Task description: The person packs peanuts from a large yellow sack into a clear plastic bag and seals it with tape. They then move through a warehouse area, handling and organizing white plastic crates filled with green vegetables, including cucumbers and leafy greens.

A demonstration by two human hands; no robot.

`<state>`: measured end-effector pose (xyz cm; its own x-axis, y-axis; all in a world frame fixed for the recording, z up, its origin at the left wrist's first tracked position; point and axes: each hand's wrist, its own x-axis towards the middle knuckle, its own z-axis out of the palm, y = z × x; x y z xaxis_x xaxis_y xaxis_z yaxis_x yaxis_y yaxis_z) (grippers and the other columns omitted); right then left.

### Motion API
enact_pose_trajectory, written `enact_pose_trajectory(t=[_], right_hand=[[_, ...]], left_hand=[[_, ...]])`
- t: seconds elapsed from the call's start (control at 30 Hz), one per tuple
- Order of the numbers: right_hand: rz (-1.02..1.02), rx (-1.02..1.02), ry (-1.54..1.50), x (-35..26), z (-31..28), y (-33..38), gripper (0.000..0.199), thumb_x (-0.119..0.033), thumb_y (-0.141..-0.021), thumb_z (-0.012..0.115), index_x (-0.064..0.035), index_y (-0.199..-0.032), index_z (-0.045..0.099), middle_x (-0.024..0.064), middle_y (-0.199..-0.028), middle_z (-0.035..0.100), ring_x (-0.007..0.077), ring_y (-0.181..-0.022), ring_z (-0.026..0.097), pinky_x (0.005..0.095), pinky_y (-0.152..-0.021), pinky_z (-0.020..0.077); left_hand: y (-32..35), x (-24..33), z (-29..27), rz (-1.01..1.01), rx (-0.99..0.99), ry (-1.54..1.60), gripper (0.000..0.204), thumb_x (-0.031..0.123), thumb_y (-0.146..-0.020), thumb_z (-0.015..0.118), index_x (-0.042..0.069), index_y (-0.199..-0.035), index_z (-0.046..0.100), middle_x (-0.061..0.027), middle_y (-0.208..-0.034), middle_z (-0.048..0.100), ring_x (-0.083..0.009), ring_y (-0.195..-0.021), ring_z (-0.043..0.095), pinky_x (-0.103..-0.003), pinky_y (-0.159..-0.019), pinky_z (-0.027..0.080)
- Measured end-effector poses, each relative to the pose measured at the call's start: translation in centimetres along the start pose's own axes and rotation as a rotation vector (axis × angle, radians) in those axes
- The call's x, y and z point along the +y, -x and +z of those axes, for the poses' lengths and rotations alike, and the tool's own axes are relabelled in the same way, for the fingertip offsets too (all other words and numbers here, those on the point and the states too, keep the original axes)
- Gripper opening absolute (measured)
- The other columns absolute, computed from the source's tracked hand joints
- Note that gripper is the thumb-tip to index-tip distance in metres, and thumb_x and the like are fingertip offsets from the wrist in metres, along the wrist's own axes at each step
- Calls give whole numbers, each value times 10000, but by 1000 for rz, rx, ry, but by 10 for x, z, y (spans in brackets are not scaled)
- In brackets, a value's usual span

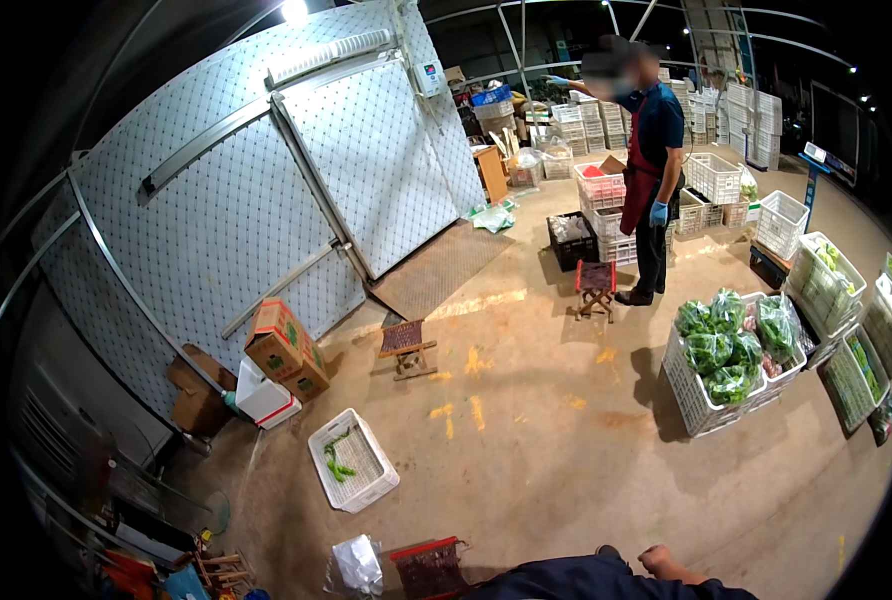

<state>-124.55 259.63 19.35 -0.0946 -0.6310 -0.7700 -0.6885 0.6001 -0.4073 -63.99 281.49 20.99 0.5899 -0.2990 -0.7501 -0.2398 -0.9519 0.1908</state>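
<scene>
My right hand (658,560) hangs beside my dark clothing (596,580) at the lower edge, its fingers curled in and nothing visible in them. My left hand is out of sight. Left of my body stands a folding stool (431,570) with a dark red woven seat. Next to it lies a clear plastic bag (356,565). Farther off on the floor sits a shallow white crate (378,490) holding a few long green peppers (338,462). Toward the right, a white crate (701,405) is piled with bagged leafy greens (708,352).
A person (656,150) in a dark red apron and blue gloves stands beside stacked crates (606,220), one arm stretched left. Two more folding stools (402,340) (596,283) stand on the floor. Cardboard boxes (276,340) lean near a large cold-room door (366,150). More vegetable crates (826,290) line the right.
</scene>
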Motion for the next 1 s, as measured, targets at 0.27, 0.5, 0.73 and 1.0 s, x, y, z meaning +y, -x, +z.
enact_pose_trajectory(t=[0.27,0.5,0.73,1.0], right_hand=[[26,-27,-333,34,-61,-33,128,-120,-789,629,2,-782,663,101,-642,596,198,-497,548,353,-454,437],[353,-94,-537,172,-125,-142,130,-73,-820,555,12,-740,613,126,-623,607,230,-482,574,350,-437,443],[221,-39,-463,139,-143,-187,148,-101,-827,570,24,-789,641,137,-663,632,231,-546,619,367,-474,489],[-84,-157,-355,7,-128,-117,65,-28,-823,578,-9,-761,573,97,-628,566,223,-462,540,327,-386,376]], left_hand=[[33,55,55,95,-62,-162,334,386,-813,691,70,-909,744,-66,-881,716,-163,-783,665,-290,-793,512],[141,220,111,608,84,95,346,354,-811,673,72,-1007,709,-91,-949,705,-179,-852,668,-330,-776,512],[110,176,95,459,-171,-41,253,266,-875,620,60,-999,699,-122,-954,697,-152,-724,654,-319,-664,532],[158,115,85,74,10,129,246,271,-869,620,68,-983,701,-117,-935,696,-157,-726,651,-324,-667,528]])
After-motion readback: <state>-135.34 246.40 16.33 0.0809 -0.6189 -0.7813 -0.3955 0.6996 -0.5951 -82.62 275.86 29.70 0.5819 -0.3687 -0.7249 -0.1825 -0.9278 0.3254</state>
